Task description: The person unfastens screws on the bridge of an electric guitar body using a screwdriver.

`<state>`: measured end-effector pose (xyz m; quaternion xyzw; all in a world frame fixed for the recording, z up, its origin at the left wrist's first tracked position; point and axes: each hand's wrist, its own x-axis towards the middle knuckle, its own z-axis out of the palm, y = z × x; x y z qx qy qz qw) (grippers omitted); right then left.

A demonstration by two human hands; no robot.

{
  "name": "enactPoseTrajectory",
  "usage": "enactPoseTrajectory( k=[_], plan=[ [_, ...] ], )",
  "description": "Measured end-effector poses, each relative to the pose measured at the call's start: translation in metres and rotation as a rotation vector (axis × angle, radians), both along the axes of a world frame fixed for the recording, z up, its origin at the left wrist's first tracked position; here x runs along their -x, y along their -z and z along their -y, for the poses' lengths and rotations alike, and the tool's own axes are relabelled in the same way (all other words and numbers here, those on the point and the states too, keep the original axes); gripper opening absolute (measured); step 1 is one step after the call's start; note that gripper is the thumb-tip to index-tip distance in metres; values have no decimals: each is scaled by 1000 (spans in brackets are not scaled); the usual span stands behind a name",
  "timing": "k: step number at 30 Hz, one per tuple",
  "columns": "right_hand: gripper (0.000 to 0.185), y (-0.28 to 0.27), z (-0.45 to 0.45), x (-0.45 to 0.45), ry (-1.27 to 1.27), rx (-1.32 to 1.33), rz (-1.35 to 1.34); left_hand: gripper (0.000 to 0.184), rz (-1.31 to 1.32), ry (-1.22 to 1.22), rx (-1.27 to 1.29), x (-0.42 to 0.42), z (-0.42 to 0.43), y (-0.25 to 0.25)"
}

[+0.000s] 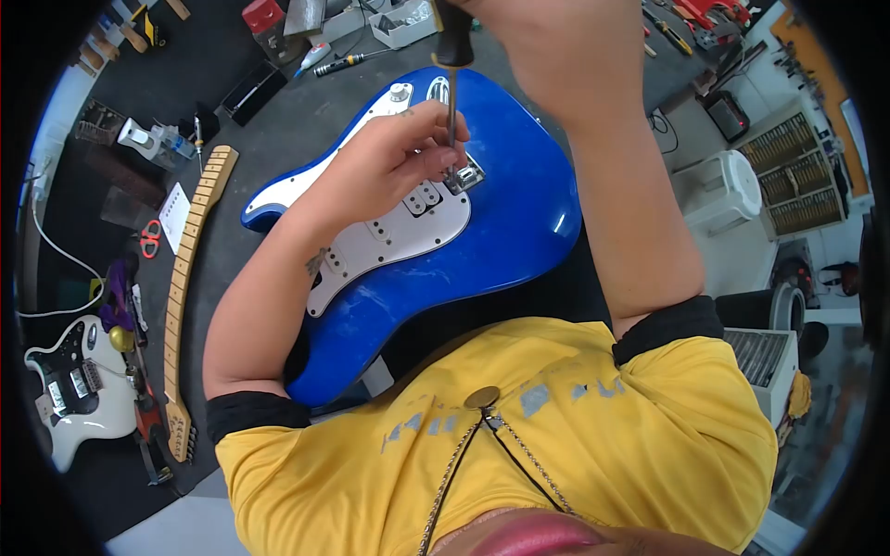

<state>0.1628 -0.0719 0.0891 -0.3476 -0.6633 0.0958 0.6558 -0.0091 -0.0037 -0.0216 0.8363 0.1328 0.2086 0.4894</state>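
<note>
A blue electric guitar body (524, 148) with a white pickguard (389, 239) lies face up in front of me. My right hand (556, 60), partly cut off by the top edge, is closed around the dark handle of a screwdriver (454, 46). The screwdriver's shaft points down at the metal bridge (470, 173). My left hand (394, 157) reaches over the pickguard and pinches the lower shaft between its fingers, just above the bridge. These fingers hide the screwdriver's tip, so I cannot tell what it touches.
A loose guitar neck (185, 259) lies on the dark workbench at the left, near red-handled scissors (150, 239). Farther left is a white guitar body (102, 408). Another screwdriver (341, 64) and a white parts tray (405, 25) lie beyond the blue body. A white stool (732, 185) stands right.
</note>
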Motion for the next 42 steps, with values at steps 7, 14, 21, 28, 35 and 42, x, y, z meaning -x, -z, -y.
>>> enactPoseTrajectory(
  k=[7, 14, 21, 28, 35, 42],
  plan=[
    [51, 1, -8, -3, -216, 57, -122, 19, -97, -62, -102, 1, -2, 1],
    [38, -3, -2, 5, -167, 88, -83, 15, -34, -105, -119, -3, 0, 10],
    [34, -8, 12, 13, -255, 163, -196, 12, -80, -128, -171, -2, 3, 6],
    [38, -10, 10, 14, -349, 211, -247, 15, -46, -100, -176, -1, 3, 6],
    [49, 12, -120, -29, -1984, 492, -200, 47, 349, 91, 212, 0, -22, -33],
    [43, -46, -33, -20, 65, 104, 826, 49, 387, 232, 520, -3, -25, -59]
  ],
)
